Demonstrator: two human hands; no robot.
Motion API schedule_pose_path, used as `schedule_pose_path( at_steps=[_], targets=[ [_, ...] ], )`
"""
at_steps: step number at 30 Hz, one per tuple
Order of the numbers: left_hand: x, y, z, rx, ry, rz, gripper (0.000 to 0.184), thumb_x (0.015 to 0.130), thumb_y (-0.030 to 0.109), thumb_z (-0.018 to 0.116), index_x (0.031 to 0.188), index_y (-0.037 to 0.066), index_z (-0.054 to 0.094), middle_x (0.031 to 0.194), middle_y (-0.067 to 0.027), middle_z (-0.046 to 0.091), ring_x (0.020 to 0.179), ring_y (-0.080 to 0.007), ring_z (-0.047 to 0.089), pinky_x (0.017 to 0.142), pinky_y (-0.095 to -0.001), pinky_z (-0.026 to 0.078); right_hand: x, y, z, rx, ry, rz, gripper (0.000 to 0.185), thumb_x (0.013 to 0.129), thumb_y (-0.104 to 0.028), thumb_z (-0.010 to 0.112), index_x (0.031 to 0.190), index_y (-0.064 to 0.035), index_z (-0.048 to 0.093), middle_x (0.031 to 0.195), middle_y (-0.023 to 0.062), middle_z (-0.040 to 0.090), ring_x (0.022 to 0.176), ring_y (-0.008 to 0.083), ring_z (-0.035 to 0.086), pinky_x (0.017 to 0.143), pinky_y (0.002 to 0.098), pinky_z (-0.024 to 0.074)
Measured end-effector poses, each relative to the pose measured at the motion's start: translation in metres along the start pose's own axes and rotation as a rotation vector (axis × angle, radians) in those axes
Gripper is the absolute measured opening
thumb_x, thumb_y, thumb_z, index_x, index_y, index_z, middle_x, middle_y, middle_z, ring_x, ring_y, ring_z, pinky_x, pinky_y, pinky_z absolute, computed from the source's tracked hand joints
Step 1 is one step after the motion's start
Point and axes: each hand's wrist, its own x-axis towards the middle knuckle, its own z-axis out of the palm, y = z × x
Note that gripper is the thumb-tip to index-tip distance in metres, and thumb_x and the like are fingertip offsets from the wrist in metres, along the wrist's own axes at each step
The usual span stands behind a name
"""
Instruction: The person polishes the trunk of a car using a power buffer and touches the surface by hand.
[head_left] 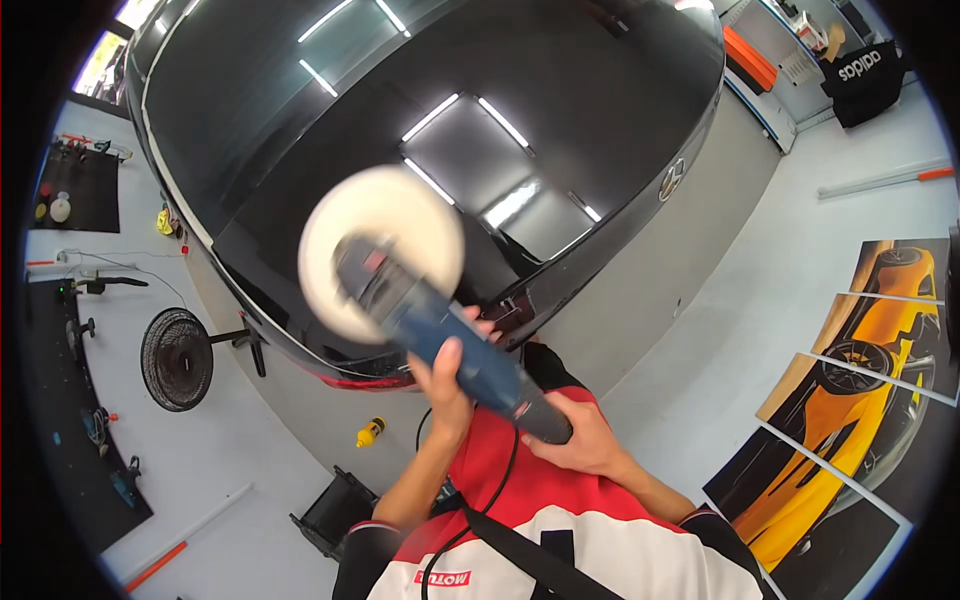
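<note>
A blue and black polisher (450,340) points up and to the left in front of me. Its round cream pad (425,215) is slightly smeared and overlaps the glossy black car panel (300,150); whether it touches the paint I cannot tell. My left hand (447,388) is closed around the middle of the tool's body, thumb on top. At the rear end, my right hand (582,432) wraps the black tail of the body. A black cord (505,480) hangs across my red and white shirt.
A black fan (177,360) stands left of the car, and a yellow bottle (371,432) is on the floor nearby. A black crate-like object (335,512) sits close to my left side. Car picture panels (850,400) line the right wall.
</note>
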Motion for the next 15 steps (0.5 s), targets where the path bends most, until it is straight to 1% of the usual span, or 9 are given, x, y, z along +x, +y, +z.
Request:
schedule_pose_path(
  at_steps=[1,3,4,5,7,10,11,13,15],
  targets=[
    [-0.01,-0.006,-0.008,0.046,0.048,0.051,0.065,0.092,0.039,0.06,0.136,-0.005,0.045,0.122,-0.0231,0.063,0.103,-0.0305,0.069,0.086,-0.0458,0.06,0.0,0.002,-0.004,0.009,0.005,0.008,0.037,0.079,-0.014,0.08,0.111,-0.004,0.064,0.084,0.0106,0.069,0.076,0.0206,0.07,0.07,0.034,0.054],
    [-0.019,-0.01,-0.008,0.033,0.058,0.047,0.064,0.092,0.038,0.061,0.136,-0.005,0.044,0.124,-0.0232,0.062,0.105,-0.0307,0.069,0.086,-0.0458,0.06,-0.003,0.005,-0.013,-0.023,-0.085,0.001,0.038,0.078,-0.012,0.08,0.112,-0.0045,0.065,0.088,0.0116,0.072,0.077,0.025,0.072,0.072,0.0343,0.0549],
    [-0.023,-0.011,-0.006,0.009,0.072,0.055,0.063,0.092,0.036,0.063,0.137,-0.005,0.044,0.126,-0.0233,0.062,0.107,-0.0308,0.068,0.086,-0.0459,0.06,-0.005,0.003,-0.017,-0.018,-0.081,0.008,0.038,0.078,-0.012,0.08,0.112,-0.0045,0.065,0.088,0.0116,0.072,0.077,0.025,0.072,0.072,0.0343,0.0549],
    [-0.022,-0.01,0.002,0.008,0.074,0.051,0.063,0.092,0.036,0.063,0.137,-0.005,0.044,0.126,-0.0233,0.062,0.107,-0.0308,0.068,0.086,-0.0459,0.06,-0.008,-0.002,-0.022,-0.011,-0.03,0.018,0.037,0.076,-0.012,0.081,0.11,-0.0039,0.066,0.085,0.0105,0.071,0.075,0.0222,0.07,0.072,0.0329,0.0541],
    [-0.008,-0.005,0.032,-0.021,-0.012,-0.095,0.055,0.092,0.016,0.066,0.136,-0.004,0.039,0.119,-0.0185,0.061,0.104,-0.0277,0.067,0.092,-0.0453,0.058,-0.013,-0.006,-0.031,-0.014,0.009,0.027,0.036,0.075,-0.011,0.082,0.107,-0.0033,0.067,0.083,0.0093,0.07,0.073,0.0194,0.068,0.071,0.0314,0.0534],
    [0.029,-0.015,0.074,0.087,-0.188,-0.042,0.057,0.09,0.021,0.074,0.131,-0.003,0.042,0.113,-0.0121,0.059,0.099,-0.0204,0.063,0.086,-0.0366,0.056,-0.02,-0.006,-0.035,0.013,0.19,0.224,0.035,0.081,-0.013,0.08,0.11,-0.0014,0.065,0.082,0.0033,0.066,0.073,0.0093,0.057,0.069,0.0285,0.0504],
    [0.041,-0.022,0.082,0.125,-0.228,-0.036,0.058,0.089,0.022,0.076,0.129,-0.003,0.043,0.111,-0.0108,0.059,0.097,-0.0182,0.062,0.083,-0.0336,0.055,-0.019,-0.006,-0.032,0.009,0.186,0.218,0.035,0.081,-0.013,0.08,0.11,-0.0014,0.065,0.082,0.0033,0.066,0.073,0.0093,0.057,0.069,0.0285,0.0504],
    [0.055,-0.017,0.098,0.163,-0.287,-0.12,0.06,0.088,0.023,0.078,0.129,-0.002,0.043,0.111,-0.0111,0.059,0.096,-0.0167,0.061,0.081,-0.0307,0.053,-0.012,-0.007,-0.027,0.177,0.318,0.235,0.022,0.082,-0.006,0.076,0.099,-0.0017,0.063,0.078,0.0009,0.063,0.067,0.0093,0.059,0.062,0.0276,0.0487],
    [0.053,-0.009,0.101,0.192,-0.271,-0.157,0.06,0.087,0.023,0.079,0.129,-0.002,0.044,0.111,-0.0117,0.06,0.095,-0.0168,0.061,0.08,-0.0311,0.054,-0.01,-0.018,-0.024,0.188,0.318,0.252,0.019,0.084,-0.004,0.074,0.097,-0.0014,0.061,0.078,0.0013,0.063,0.066,0.0078,0.058,0.061,0.0257,0.0478]
  ],
)
